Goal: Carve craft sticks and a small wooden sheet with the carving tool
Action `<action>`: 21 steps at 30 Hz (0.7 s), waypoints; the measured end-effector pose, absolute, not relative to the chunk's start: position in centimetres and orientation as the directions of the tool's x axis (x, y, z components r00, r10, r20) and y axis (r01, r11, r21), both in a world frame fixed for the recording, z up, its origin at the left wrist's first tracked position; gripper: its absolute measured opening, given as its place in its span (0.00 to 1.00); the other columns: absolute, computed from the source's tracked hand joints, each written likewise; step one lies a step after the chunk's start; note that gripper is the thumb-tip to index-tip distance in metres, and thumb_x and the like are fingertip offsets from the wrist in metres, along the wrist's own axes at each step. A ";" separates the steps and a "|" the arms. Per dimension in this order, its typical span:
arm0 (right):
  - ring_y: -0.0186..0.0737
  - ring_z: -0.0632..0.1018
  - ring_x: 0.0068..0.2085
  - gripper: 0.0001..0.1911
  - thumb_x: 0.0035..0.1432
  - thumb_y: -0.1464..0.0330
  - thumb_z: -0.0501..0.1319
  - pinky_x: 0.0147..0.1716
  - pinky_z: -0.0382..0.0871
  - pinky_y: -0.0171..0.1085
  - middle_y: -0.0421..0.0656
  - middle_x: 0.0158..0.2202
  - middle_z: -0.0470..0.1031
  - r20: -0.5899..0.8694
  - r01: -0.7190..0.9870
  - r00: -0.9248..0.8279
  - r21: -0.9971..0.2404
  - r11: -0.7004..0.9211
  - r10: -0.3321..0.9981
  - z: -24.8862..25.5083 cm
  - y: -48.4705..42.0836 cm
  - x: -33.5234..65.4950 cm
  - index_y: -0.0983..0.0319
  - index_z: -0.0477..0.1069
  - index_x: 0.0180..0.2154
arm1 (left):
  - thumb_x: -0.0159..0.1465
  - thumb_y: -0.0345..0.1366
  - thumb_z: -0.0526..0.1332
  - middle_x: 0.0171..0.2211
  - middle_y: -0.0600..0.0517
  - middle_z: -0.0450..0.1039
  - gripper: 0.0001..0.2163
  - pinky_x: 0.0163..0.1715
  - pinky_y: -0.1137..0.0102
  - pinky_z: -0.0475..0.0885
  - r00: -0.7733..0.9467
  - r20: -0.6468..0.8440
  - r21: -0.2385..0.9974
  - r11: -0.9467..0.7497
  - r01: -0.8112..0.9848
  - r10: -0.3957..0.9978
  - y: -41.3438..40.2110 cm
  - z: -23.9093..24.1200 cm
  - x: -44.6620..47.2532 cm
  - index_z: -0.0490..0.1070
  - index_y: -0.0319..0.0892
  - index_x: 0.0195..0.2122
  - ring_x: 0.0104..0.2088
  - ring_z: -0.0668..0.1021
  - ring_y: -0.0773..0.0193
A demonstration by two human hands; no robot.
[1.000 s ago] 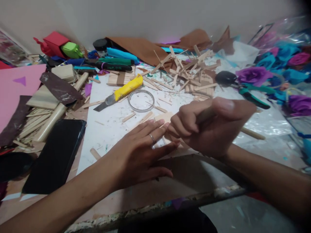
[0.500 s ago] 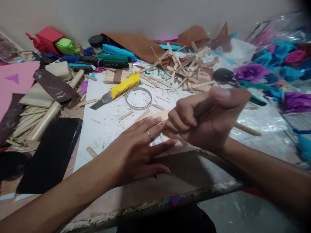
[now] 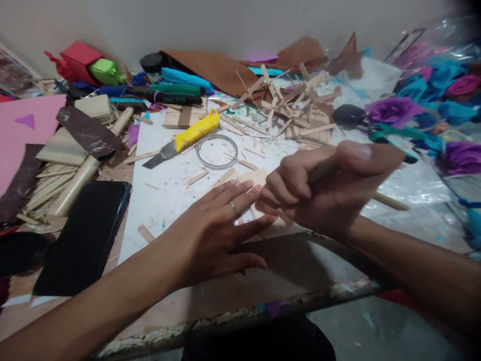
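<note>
Cutter lying left of the ring on my sheet
From afar, I'm seeing the left hand resting before the ring, the right hand sitting rightward, the phone lying left, sticks lying behind.

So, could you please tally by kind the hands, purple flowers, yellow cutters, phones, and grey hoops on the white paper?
Left hand and right hand: 2
Purple flowers: 2
Yellow cutter: 1
Phone: 1
Grey hoop: 1
Total: 7

Left fingers outstretched, right fingers curled
</note>
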State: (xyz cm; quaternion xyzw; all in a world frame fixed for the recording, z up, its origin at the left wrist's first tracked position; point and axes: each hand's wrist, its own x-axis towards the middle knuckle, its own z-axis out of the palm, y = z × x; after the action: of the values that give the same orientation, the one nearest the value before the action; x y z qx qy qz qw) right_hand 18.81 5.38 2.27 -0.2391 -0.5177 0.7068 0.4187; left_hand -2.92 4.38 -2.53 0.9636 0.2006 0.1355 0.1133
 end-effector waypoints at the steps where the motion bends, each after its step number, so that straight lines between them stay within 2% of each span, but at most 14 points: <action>1: 0.34 0.58 0.19 0.29 0.60 0.50 0.64 0.23 0.58 0.40 0.35 0.14 0.54 0.099 -0.347 -0.521 -0.932 -0.104 0.848 2.3 5.3 18.7 0.58 0.58 0.16 | 0.70 0.58 0.60 0.70 0.39 0.62 0.28 0.69 0.38 0.59 0.881 0.219 0.273 -0.893 0.357 0.419 4.4 -2.5 -2.9 0.71 0.49 0.66 0.70 0.65 0.37; 5: 0.32 0.55 0.18 0.31 0.59 0.51 0.65 0.22 0.57 0.39 0.34 0.13 0.52 0.120 -0.380 -0.417 -0.924 -0.053 0.901 1.8 5.1 18.0 0.58 0.55 0.15 | 0.70 0.57 0.60 0.68 0.39 0.64 0.27 0.69 0.40 0.60 0.876 0.240 0.273 -0.895 0.353 0.419 4.4 -2.6 -2.9 0.72 0.48 0.64 0.69 0.66 0.38; 9: 0.32 0.56 0.17 0.26 0.60 0.51 0.60 0.19 0.52 0.37 0.34 0.15 0.53 0.245 -0.448 -0.453 -0.894 0.019 0.857 -0.1 4.9 17.1 0.58 0.57 0.18 | 0.70 0.57 0.59 0.68 0.39 0.65 0.27 0.68 0.40 0.61 0.872 0.248 0.274 -0.894 0.355 0.422 4.3 -2.6 -2.8 0.72 0.48 0.64 0.69 0.66 0.38; 12: 0.32 0.55 0.17 0.24 0.63 0.55 0.57 0.19 0.50 0.37 0.35 0.15 0.53 0.449 -0.479 -0.257 -0.828 0.291 0.856 -0.9 4.7 17.0 0.59 0.59 0.19 | 0.71 0.56 0.59 0.67 0.39 0.65 0.25 0.69 0.41 0.60 0.874 0.224 0.283 -0.887 0.365 0.431 4.3 -2.5 -2.9 0.75 0.46 0.61 0.69 0.66 0.38; 13: 0.32 0.54 0.17 0.25 0.63 0.54 0.59 0.18 0.50 0.37 0.34 0.15 0.52 0.424 -0.476 -0.307 -0.844 0.248 0.852 -0.8 4.8 17.1 0.59 0.58 0.19 | 0.71 0.56 0.58 0.67 0.39 0.65 0.26 0.69 0.41 0.60 0.877 0.216 0.282 -0.887 0.366 0.430 4.3 -2.4 -2.8 0.75 0.46 0.62 0.69 0.65 0.38; 14: 0.32 0.55 0.17 0.26 0.62 0.52 0.61 0.19 0.52 0.37 0.34 0.15 0.51 0.344 -0.472 -0.401 -0.872 0.130 0.849 -0.6 4.8 17.3 0.58 0.57 0.19 | 0.71 0.57 0.58 0.67 0.39 0.65 0.26 0.69 0.42 0.60 0.879 0.212 0.279 -0.888 0.365 0.427 4.3 -2.4 -2.8 0.74 0.47 0.63 0.69 0.66 0.39; 17: 0.32 0.55 0.18 0.29 0.59 0.49 0.65 0.20 0.54 0.37 0.34 0.15 0.52 0.166 -0.439 -0.491 -0.895 -0.079 0.855 0.6 4.9 17.9 0.58 0.57 0.18 | 0.71 0.58 0.56 0.66 0.39 0.66 0.28 0.70 0.42 0.59 0.884 0.207 0.274 -0.893 0.358 0.419 4.2 -2.2 -2.8 0.71 0.48 0.65 0.69 0.66 0.39; 21: 0.32 0.57 0.19 0.31 0.53 0.49 0.71 0.22 0.56 0.37 0.34 0.14 0.54 0.135 -0.429 -0.470 -0.899 -0.092 0.872 1.2 4.9 17.9 0.59 0.59 0.17 | 0.71 0.56 0.58 0.65 0.40 0.67 0.25 0.70 0.42 0.59 0.878 0.211 0.287 -0.886 0.364 0.429 4.2 -2.2 -2.9 0.74 0.48 0.63 0.69 0.67 0.40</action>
State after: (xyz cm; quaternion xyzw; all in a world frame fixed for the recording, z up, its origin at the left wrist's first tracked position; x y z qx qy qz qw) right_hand 17.87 4.91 1.16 -0.2262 -0.4900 0.7035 0.4623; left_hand -2.86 4.22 -2.24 0.9616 0.2063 0.1353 0.1203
